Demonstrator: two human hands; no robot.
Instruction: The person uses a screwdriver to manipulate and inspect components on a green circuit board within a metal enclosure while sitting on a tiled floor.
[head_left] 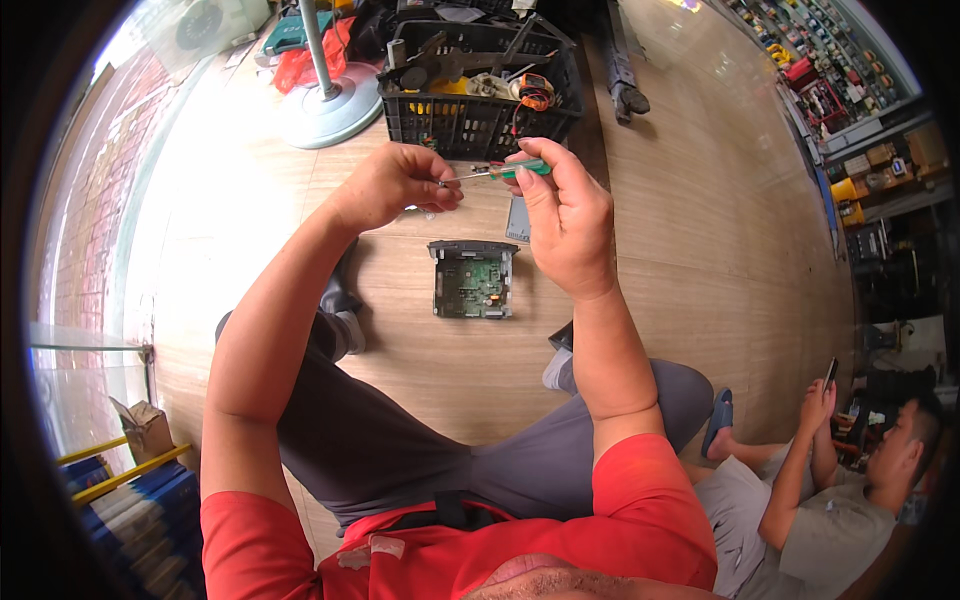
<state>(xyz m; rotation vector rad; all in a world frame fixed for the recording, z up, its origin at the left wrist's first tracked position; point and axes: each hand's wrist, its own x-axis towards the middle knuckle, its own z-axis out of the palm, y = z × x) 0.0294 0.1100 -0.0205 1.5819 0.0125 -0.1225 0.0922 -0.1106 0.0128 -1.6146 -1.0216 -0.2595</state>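
My right hand [565,215] grips a small screwdriver [505,171] with a green handle; its metal shaft points left. My left hand [395,185] is closed at the shaft's tip, fingers pinched around something too small to make out. Both hands are raised above the wooden floor. Below them on the floor lies an open grey plastic housing with a green circuit board [472,280] inside. A flat grey cover piece [518,220] lies just beyond it, partly hidden by my right hand.
A black plastic crate [480,110] full of tools stands behind the hands. A fan's round white base [325,115] sits to its left. Another person [840,490] sits at the lower right holding a phone. Shelves of goods line the right side; a cardboard box [148,430] is at left.
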